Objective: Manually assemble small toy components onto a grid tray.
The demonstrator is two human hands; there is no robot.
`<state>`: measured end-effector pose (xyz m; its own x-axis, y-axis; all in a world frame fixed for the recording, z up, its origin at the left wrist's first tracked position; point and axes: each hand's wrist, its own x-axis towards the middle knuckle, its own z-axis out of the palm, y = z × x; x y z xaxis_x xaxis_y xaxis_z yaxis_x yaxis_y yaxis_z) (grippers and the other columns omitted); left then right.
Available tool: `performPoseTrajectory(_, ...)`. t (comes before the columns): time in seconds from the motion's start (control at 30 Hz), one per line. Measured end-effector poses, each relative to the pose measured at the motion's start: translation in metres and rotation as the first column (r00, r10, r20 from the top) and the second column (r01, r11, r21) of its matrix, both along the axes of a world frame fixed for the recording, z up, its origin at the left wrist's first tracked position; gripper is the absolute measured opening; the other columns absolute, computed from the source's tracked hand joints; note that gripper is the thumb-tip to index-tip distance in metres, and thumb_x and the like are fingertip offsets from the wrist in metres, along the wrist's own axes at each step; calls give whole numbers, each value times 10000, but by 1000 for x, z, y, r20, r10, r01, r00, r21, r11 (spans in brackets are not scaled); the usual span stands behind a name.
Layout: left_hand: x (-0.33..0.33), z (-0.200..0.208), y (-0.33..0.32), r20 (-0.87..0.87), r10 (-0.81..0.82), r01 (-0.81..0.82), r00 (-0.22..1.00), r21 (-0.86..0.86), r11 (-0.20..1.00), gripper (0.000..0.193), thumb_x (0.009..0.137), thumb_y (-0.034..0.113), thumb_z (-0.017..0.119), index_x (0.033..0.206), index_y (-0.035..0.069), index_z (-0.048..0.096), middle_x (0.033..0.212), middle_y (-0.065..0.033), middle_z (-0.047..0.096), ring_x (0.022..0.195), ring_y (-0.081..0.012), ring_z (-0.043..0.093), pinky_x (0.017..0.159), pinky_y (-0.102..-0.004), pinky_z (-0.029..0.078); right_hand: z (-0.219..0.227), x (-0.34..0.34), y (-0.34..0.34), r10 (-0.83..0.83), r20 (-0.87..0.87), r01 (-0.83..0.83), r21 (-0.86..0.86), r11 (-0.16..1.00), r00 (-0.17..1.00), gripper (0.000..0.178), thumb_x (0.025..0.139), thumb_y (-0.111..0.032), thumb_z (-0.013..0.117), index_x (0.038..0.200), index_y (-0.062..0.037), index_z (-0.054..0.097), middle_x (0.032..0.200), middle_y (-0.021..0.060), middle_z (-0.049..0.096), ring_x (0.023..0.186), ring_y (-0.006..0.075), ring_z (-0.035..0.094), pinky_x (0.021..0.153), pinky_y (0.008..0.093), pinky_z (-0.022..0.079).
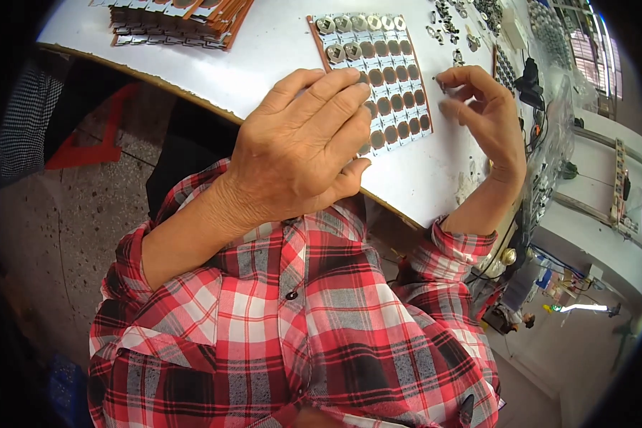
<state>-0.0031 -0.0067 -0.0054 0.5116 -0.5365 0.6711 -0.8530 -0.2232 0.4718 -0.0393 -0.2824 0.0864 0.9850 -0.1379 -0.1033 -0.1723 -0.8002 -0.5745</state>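
A panel of small circuit boards lies on the white table, showing rows of round dark discs. Silver metal holders sit on its far row and on the left end of the second row. My left hand stretches over the panel's left side, fingers extended side by side, hiding part of the rows. Right of the panel, my right hand is raised with curled fingers, thumb and index close together. A tiny dark thing seems to be at its fingertips, too small and blurred to name.
Loose metal pieces are scattered at the far right of the table. A stack of similar panels stands at the far left. Clear plastic bags and cables lie along the right side. The table's brown edge runs just in front of me.
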Motion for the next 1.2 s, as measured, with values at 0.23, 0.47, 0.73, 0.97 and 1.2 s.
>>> performPoseTrajectory(0.23, 1, -1, -1, 16, 0, 0, 1000, -22, 1000, 412, 674, 220, 786, 1015, 1, 709, 1140, -149, 711, 1161, -300, 671, 988, -448, 529, -10, 7, -4, -175, 48, 169, 102, 980, 983, 133, 954, -74, 676, 1045, 2, 737, 790, -17, 668, 670, 52, 559, 581, 220, 452)
performPoseTrajectory(0.47, 1, -4, -2, 30, 16, -16, 999, -14, 1000, 446, 666, 230, 799, 1042, 2, 722, 1174, -141, 719, 1175, -300, 680, 991, -455, 535, -12, 13, 4, -187, -3, 187, -24, 982, 982, 97, 953, -116, 695, 950, -22, 719, 738, -22, 650, 613, 39, 543, 497, 202, 411)
performPoseTrajectory(0.73, -1, -4, -2, 24, 13, -13, 1000, -30, 999, 429, 657, 226, 797, 1012, 3, 709, 1147, -139, 710, 1175, -294, 665, 1007, -443, 517, -13, 16, 19, -194, 97, 185, 98, 978, 976, 76, 941, -41, 668, 969, 15, 710, 799, 25, 680, 615, 68, 586, 510, 211, 442)
performPoseTrajectory(0.97, -1, -4, -1, -2, -19, 19, 1000, -39, 999, 474, 655, 238, 799, 1055, 3, 704, 1192, -151, 701, 1192, -306, 660, 1002, -460, 521, -23, 24, 52, -167, 153, 39, 611, 790, 974, 165, 938, -46, 697, 1084, 24, 729, 932, 69, 722, 664, 89, 610, 531, 225, 466)
performPoseTrajectory(1.2, -3, -6, -5, -12, 24, -25, 1000, -85, 996, 392, 636, 234, 794, 947, 13, 700, 1110, -127, 705, 1152, -286, 652, 1035, -430, 496, -32, 32, 68, -53, 139, -20, 477, 879, 989, 145, 988, -96, 698, 1115, -42, 742, 929, -25, 710, 680, 6, 553, 525, 160, 408)
